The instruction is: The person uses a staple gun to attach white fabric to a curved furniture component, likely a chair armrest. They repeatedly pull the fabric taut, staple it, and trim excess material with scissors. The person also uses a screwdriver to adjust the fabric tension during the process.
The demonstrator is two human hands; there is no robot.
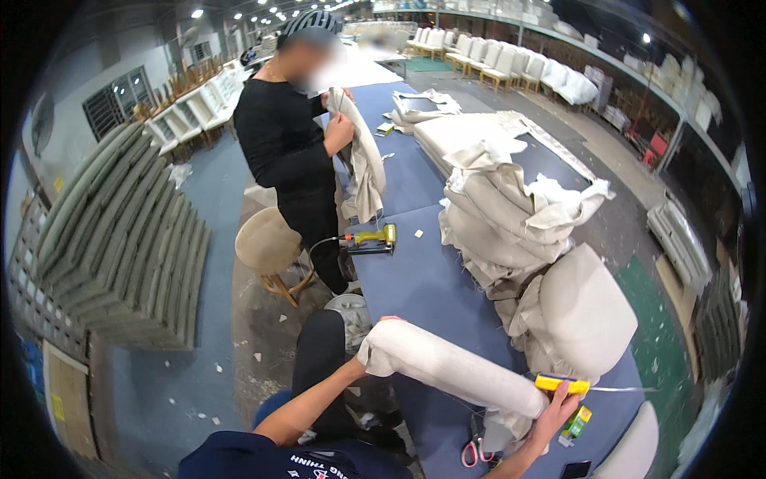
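Observation:
A long beige upholstered cushion (pixel 455 367) lies across the near end of the blue worktable (pixel 415 279). My left hand (pixel 369 350) grips its left end. My right hand (pixel 558 403) is at its right end, closed on a yellow hand tool (pixel 562 385) with a thin cord running right. Pink-handled scissors (pixel 475 451) lie on the table just under the cushion.
A person in black (pixel 291 136) stands at the table's left side holding beige fabric (pixel 363 160). A yellow pneumatic stapler (pixel 371 238) lies by them. Piled beige covers (pixel 511 215) and a padded seat back (pixel 586 311) fill the right. A round stool (pixel 267 239) and stacked panels (pixel 120 247) stand left.

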